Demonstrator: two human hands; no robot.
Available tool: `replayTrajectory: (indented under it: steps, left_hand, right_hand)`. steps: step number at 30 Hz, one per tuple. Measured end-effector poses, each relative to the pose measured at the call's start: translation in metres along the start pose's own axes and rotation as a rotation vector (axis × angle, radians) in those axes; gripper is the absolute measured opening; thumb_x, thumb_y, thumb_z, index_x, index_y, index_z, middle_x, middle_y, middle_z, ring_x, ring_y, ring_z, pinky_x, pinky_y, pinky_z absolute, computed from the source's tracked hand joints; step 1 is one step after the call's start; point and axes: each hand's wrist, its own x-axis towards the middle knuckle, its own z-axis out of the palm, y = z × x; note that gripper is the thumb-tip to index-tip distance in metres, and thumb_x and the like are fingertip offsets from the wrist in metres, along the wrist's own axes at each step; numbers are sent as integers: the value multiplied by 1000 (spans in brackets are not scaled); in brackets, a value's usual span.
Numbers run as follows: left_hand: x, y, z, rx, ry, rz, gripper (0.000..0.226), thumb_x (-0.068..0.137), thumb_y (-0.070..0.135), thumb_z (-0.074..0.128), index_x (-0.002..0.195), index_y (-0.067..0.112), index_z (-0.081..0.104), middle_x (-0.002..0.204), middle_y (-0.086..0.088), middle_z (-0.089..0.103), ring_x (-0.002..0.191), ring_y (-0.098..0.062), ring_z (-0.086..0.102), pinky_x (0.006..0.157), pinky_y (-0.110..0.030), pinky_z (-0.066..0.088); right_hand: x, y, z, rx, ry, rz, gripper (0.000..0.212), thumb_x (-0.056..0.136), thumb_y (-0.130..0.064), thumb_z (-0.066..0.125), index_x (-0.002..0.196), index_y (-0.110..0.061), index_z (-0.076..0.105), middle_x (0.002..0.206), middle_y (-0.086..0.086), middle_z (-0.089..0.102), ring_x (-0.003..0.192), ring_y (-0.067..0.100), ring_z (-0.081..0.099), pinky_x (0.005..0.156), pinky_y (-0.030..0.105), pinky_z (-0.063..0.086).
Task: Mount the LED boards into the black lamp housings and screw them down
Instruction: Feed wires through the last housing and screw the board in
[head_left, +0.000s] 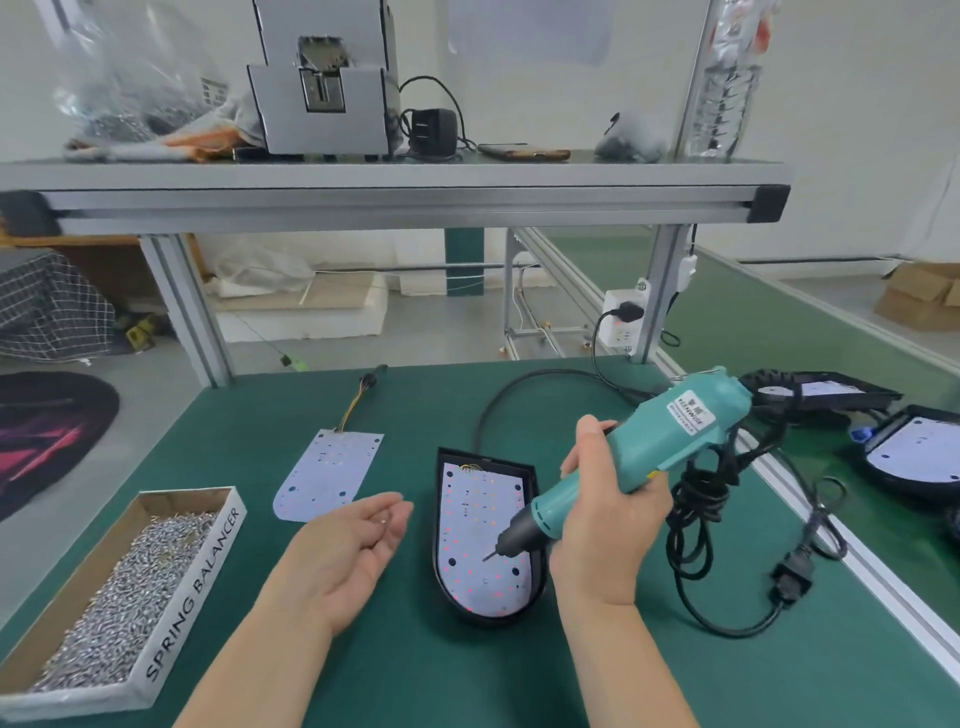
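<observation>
Leftward, "SPRING BALANCER" screw box (193, 590)

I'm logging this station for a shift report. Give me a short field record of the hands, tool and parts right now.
left hand: open, palm up, small shiny item on it
right hand: grips teal screwdriver
screwdriver bit: pointing at the LED board seated in the black housing
spare board: loose on the mat, wires attached
screw box: left of the hands, holding many screws
other housings: far right, boards inside
</observation>
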Motion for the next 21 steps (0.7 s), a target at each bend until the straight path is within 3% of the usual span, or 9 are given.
replayTrajectory:
  steps: [5, 10, 15, 21]
  left_hand:
    - [-15, -4, 13, -26, -143, -14, 19, 94, -18, 47, 106, -14, 61, 90, -22, 75, 71, -17, 75, 58, -18, 58]
    - [-26, -9, 24, -1, -197, -30, 17, 95, -14, 48, 103, -15, 63, 83, -22, 72, 65, -17, 72, 55, -18, 57]
    - [-34, -15, 31, -13, -270, -90, 15, 95, -4, 53, 102, -11, 63, 77, -19, 67, 59, -16, 66, 50, -17, 54]
    - [-39, -20, 40, -58, -285, -195, 15, 75, 6, 68, 81, -6, 74, 73, -14, 64, 53, -12, 59, 43, -15, 50]
  right_hand:
    - [8, -14, 12, 95, 29, 5, 22, 83, -21, 70, 64, -31, 62, 57, -5, 50, 54, 13, 47, 53, 21, 42]
    - [11, -28, 24, 177, 14, -8, 34, 87, -19, 67, 58, -36, 64, 55, -11, 50, 54, 12, 46, 54, 24, 40]
    - [12, -32, 34, 222, 18, 2, 32, 85, -20, 68, 58, -36, 66, 54, -12, 51, 51, 11, 47, 54, 23, 41]
    - [10, -31, 36, 214, 5, -9, 33, 86, -19, 68, 58, -35, 64, 54, -14, 51, 53, 12, 47, 55, 25, 40]
